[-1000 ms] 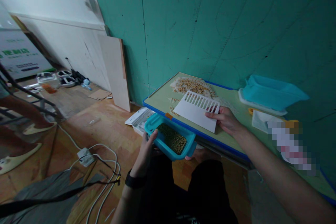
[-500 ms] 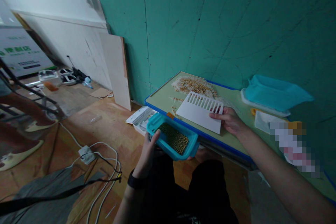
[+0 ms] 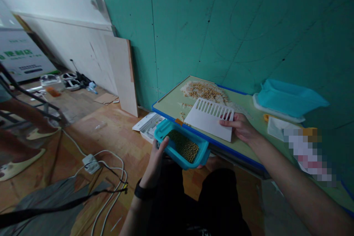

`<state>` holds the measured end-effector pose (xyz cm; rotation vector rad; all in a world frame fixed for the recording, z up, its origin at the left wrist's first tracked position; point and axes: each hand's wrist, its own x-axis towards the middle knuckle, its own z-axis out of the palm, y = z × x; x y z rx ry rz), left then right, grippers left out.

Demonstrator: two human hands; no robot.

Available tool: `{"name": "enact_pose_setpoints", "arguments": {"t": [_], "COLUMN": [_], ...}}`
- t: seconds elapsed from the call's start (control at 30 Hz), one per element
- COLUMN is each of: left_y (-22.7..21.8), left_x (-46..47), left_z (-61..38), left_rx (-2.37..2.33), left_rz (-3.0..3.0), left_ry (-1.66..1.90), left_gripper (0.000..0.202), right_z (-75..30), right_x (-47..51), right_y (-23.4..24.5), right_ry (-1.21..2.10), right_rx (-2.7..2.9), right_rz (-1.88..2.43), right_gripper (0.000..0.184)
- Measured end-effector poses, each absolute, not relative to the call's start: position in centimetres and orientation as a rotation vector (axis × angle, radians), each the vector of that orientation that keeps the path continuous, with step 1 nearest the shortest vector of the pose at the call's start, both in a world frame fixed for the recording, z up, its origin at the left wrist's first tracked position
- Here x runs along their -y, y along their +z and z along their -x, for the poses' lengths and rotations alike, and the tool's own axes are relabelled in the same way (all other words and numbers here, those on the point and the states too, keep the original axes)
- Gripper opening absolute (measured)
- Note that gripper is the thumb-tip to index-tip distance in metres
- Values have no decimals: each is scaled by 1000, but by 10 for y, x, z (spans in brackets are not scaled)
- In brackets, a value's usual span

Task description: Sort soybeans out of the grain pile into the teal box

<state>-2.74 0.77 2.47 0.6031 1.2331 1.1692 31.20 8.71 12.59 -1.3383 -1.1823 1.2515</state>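
My left hand (image 3: 157,156) grips a blue plastic container (image 3: 205,151) by its left end, thumb over the rim. Inside it lie small dark green beans (image 3: 177,138) and larger tan beans (image 3: 190,152). The container is held just below the front edge of a pale green table (image 3: 169,106) with blue edging. My right hand (image 3: 241,128) is closed on the right side of a white slotted scraper (image 3: 208,122), its slots pointing away from me. The scraper lies low over the tabletop. Behind it spreads a pile of tan beans and pale grains (image 3: 203,91), with a few strays to its left.
An empty-looking blue basket (image 3: 290,97) sits on a white tray at the table's right. A white box (image 3: 148,127) stands below the left corner. White cables and a power strip (image 3: 91,163) lie on the floor. Another person's legs (image 3: 20,110) show at far left.
The white scraper has shifted very slightly left and towards the table's near edge. The blue container and my left hand stay where they were.
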Motion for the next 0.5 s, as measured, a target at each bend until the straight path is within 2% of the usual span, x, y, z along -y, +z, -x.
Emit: {"name": "enact_pose_setpoints", "arguments": {"t": [0.5], "left_y": [26], "left_x": [-6], "left_z": [30], "left_rx": [-1200], "left_rz": [-598], "left_ry": [1145], "left_gripper": [96], "right_z": [-305], "right_x": [-84], "right_y": [127], "right_ry": [1239], "right_rx": [1193], "right_rz": [1310], "right_gripper": [63]}}
